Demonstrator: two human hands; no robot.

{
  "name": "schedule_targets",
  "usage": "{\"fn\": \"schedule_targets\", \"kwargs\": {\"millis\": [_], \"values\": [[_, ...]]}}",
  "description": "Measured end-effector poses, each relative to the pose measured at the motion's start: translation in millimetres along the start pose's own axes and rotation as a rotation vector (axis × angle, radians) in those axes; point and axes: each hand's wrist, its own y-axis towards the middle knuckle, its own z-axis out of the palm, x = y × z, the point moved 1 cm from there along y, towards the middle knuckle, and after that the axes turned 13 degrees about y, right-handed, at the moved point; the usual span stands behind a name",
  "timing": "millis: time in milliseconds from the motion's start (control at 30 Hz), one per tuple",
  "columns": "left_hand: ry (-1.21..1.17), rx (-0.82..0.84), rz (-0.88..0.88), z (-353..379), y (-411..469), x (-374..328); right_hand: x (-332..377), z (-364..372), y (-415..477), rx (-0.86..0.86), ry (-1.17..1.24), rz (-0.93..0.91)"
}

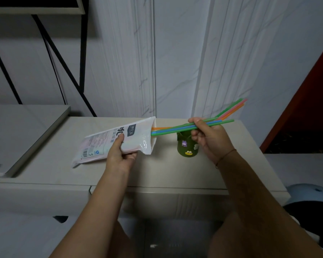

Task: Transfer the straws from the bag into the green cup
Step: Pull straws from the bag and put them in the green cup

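Observation:
My left hand (pixel 120 155) grips a white printed plastic bag (pixel 134 136), lifted at its open right end above the beige countertop. A bundle of green, blue, orange and pink straws (pixel 175 128) sticks out of the bag's mouth toward the right. My right hand (pixel 209 138) is closed around the middle of these straws, with their far ends fanning up to the right. Just below the straws stands the green cup (pixel 186 148) with small cartoon stickers, partly hidden by my right hand.
The beige countertop (pixel 157 170) ends in a front edge near my forearms. A lighter raised slab (pixel 17 135) lies at the left. Black metal frame legs (pixel 82 62) stand behind it against the white wall. A dark red panel (pixel 309 101) is at the right.

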Motion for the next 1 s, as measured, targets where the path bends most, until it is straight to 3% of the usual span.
{"fn": "schedule_targets", "kwargs": {"millis": [167, 367, 667, 1000], "values": [[0.012, 0.015, -0.020, 5.1, -2.6, 11.4, -19.4, 13.8, -7.9, -0.015, 0.086, 0.079], [0.016, -0.010, 0.010, -1.1, 0.9, 4.9, -12.6, 8.1, -6.8, -0.133, 0.095, 0.006], [0.022, -0.073, 0.085, -13.2, 12.0, -26.7, 53.9, -28.8, 3.1, -0.200, -0.058, -0.087], [0.064, -0.037, 0.047, -14.9, 10.7, -16.3, 97.6, -58.1, 9.0, -0.321, -0.332, -0.230]]}}
